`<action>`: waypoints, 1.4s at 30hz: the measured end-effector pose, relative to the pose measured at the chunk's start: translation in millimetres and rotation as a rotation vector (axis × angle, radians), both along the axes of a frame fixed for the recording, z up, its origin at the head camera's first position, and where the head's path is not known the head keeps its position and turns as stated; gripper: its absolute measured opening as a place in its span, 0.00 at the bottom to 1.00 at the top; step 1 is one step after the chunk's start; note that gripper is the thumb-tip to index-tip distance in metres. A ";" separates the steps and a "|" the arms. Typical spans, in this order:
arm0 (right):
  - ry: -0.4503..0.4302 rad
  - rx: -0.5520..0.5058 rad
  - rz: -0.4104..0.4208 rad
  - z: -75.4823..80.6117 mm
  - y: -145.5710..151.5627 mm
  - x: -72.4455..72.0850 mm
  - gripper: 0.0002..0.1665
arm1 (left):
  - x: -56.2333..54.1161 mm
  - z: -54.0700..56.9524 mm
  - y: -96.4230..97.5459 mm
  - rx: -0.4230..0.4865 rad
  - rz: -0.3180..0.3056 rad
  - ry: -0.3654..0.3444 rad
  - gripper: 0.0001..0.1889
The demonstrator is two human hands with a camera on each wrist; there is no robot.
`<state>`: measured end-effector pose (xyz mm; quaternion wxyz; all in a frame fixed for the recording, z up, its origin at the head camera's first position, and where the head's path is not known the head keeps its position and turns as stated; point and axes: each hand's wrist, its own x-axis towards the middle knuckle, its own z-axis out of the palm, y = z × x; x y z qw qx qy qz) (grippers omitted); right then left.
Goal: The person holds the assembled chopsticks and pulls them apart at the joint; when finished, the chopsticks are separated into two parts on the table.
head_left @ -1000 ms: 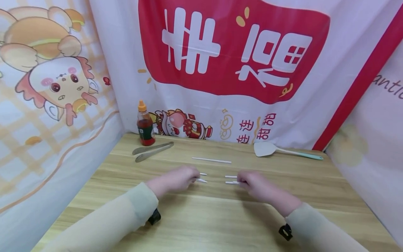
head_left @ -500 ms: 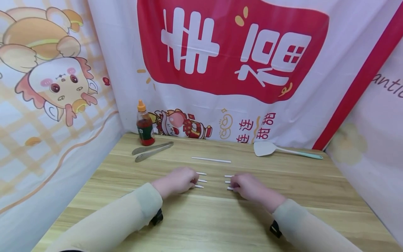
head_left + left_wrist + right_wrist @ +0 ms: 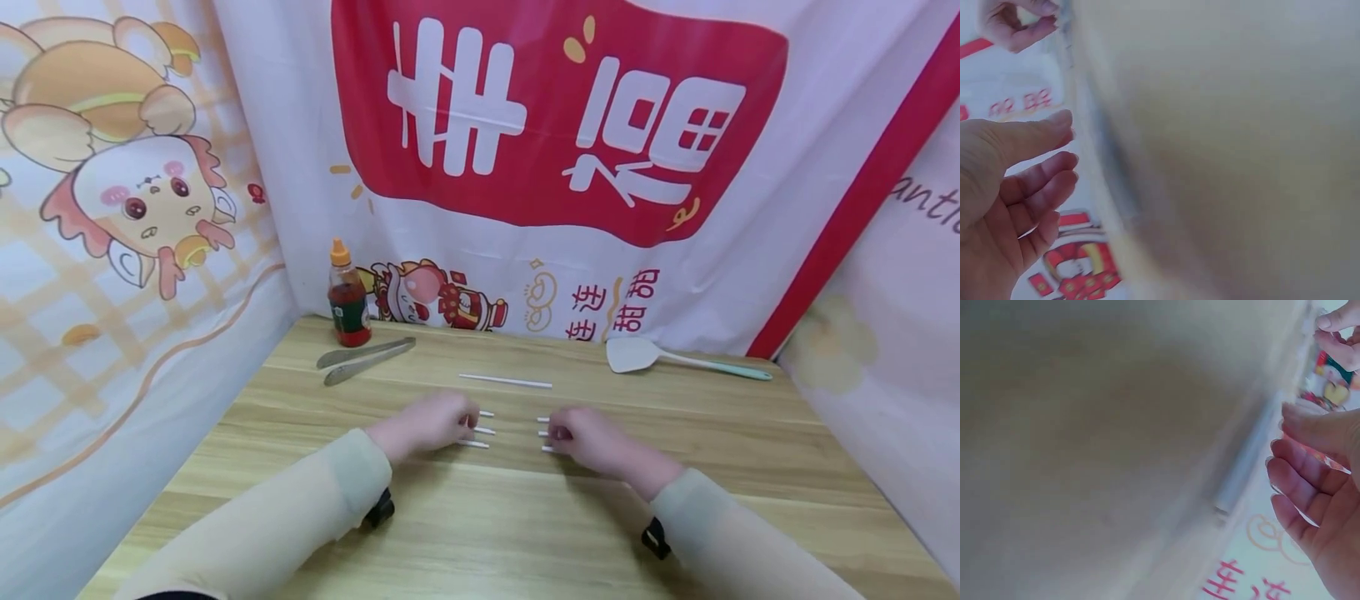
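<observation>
In the head view my left hand (image 3: 435, 422) is just over the left group of white chopsticks (image 3: 474, 445); three tips stick out to its right. Opposite it, my right hand (image 3: 588, 439) is over the right group of white chopsticks (image 3: 548, 450), whose ends point left. Both groups lie in parallel rows on the wooden table, partly hidden by the hands. The left wrist view has the left thumb and fingers parted with nothing between them, a blurred stick (image 3: 1113, 162) beyond. Likewise, the right fingers are parted beside a blurred pale stick (image 3: 1244, 456).
Farther back on the table (image 3: 480, 533) lies a single white chopstick (image 3: 506, 381). Metal tongs (image 3: 367, 360) and a sauce bottle (image 3: 348, 302) with an orange cap are at back left. A white spatula (image 3: 632, 355) with a green handle lies at back right, before the printed curtain (image 3: 525, 196).
One second ago two chopstick ends showed at each hand; now three show. The right hand came leftward and toward me, then eased slightly back. The left hand last shifted slightly away and right.
</observation>
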<state>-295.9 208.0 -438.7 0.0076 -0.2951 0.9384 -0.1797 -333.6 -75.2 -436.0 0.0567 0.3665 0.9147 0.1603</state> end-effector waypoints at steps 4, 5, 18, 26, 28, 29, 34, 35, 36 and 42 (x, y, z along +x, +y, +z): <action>0.007 -0.090 -0.043 24.4 0.7 -18.5 0.07 | -23.3 22.8 4.5 0.071 0.085 -0.015 0.05; 0.025 -0.099 -0.056 30.7 0.4 -25.0 0.07 | -29.7 29.2 6.5 0.080 0.115 -0.025 0.06; -0.180 -0.064 -0.223 17.2 -15.7 -90.6 0.26 | -88.2 10.4 37.0 0.094 0.195 -0.213 0.15; -0.146 0.033 -0.197 -4.9 -34.1 -88.2 0.11 | -87.1 -10.2 52.7 0.031 0.180 -0.145 0.05; -0.121 0.039 -0.183 -6.1 -35.9 -87.3 0.07 | -86.7 -11.8 54.8 0.041 0.161 -0.147 0.05; -0.119 0.040 -0.180 -6.2 -36.1 -86.4 0.06 | -86.0 -11.9 55.2 0.048 0.153 -0.154 0.05; -0.186 -0.032 -0.195 2.3 -33.5 -81.9 0.02 | -79.7 -3.8 53.1 0.101 0.140 -0.177 0.04; -0.198 -0.056 -0.195 6.7 -32.8 -81.0 0.03 | -77.9 0.8 52.4 0.117 0.132 -0.174 0.04; -0.199 -0.077 -0.185 11.8 -31.8 -80.4 0.03 | -76.2 6.1 51.9 0.129 0.123 -0.170 0.03; -0.032 -0.038 -0.092 58.6 -31.9 -72.4 0.03 | -66.0 49.6 51.4 0.143 0.040 -0.040 0.02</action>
